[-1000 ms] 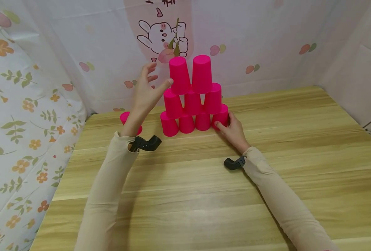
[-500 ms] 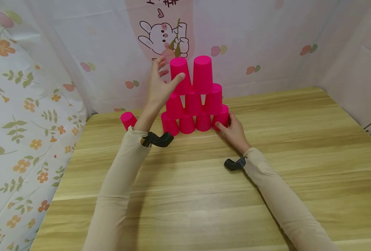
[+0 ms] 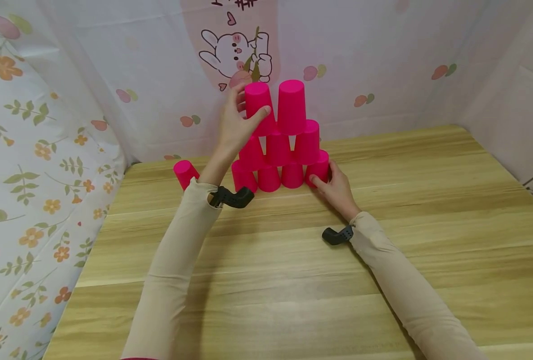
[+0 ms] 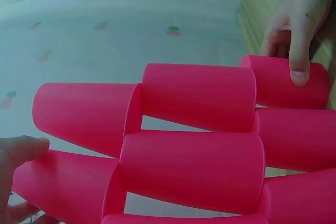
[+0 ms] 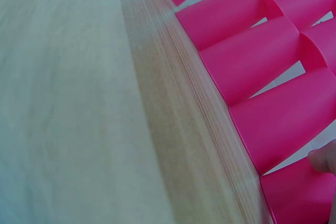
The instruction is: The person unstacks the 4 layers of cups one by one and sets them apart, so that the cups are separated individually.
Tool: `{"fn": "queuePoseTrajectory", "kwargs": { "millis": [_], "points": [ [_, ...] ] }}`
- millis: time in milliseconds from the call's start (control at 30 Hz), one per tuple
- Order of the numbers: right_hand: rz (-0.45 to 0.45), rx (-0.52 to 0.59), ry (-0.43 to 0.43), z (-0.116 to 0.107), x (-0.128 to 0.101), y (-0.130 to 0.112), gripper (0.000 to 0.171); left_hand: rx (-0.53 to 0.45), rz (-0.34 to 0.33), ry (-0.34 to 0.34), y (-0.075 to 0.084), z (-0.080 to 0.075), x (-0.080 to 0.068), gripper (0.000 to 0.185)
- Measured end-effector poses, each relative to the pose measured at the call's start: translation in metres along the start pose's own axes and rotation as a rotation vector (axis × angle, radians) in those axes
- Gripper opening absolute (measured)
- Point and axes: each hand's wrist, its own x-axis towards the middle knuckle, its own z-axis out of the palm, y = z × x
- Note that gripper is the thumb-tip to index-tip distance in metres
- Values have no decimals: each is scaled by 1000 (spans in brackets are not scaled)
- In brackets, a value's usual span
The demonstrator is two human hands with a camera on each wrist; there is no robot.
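The pink cup pyramid (image 3: 279, 150) stands at the back of the wooden table (image 3: 293, 260), close to the wall, w/ four cups in the bottom row, three in the next and two on top. The left hand (image 3: 235, 125) is up at the top-left cup (image 3: 258, 106): thumb lies across its front and the fingers go round behind it, so it grips this cup; in the left wrist view only a thumb tip (image 4: 23, 148) shows beside the cup, so the head view is the clearer one. The right hand (image 3: 336, 189) rests low on the table at the right end, fingers quite relaxed, thumb and one finger touching the bottom-right cup (image 3: 319, 169), as if to keep the row steady; I cannot tell if it really squeezes it. One spare cup (image 3: 184, 173) stands apart, left of the pyramid, upside down like the others. As I judge it, three rows are done and the tip is missing; the spare cup could be that last one, and the top row seems to get a small adjustment first. Table is light wood w/ long grain, approx. all bare in front. Around it hang cloth sheets: floral cloth (image 3: 27, 150) on the left, and a rabbit picture (image 3: 234, 52) on the back wall.
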Motion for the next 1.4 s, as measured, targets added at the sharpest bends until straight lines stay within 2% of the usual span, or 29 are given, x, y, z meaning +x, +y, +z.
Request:
{"fn": "queuePoseTrajectory", "kwargs": {
  "millis": [133, 300, 600, 733, 967, 1133, 1267, 1400],
  "points": [
    [0, 4, 1, 0, 1, 0, 49, -3, 14, -13, 4, 0, -1, 52],
    [2, 7, 1, 0, 1, 1, 50, -4, 35, -6, 8, -3, 0, 53],
    [14, -6, 1, -1, 1, 3, 50, 34, 35, 36, 12, -15, -3, 52],
    [10, -9, 6, -1, 2, 3, 50, 17, 33, 59, 12, -21, -3, 52],
    [-1, 1, 4, -1, 1, 4, 50, -55, 15, 90, -1, -34, 4, 54],
    [6, 0, 5, 0, 1, 3, 49, -45, 12, 119, -11, -45, 8, 55],
    [4, -3, 4, 0, 2, 2, 48, -42, 11, 140, -11, -55, 5, 55],
    [7, -3, -4, 1, 2, 2, 48, -37, 8, 163, -4, -63, -3, 52]
  ]
}}
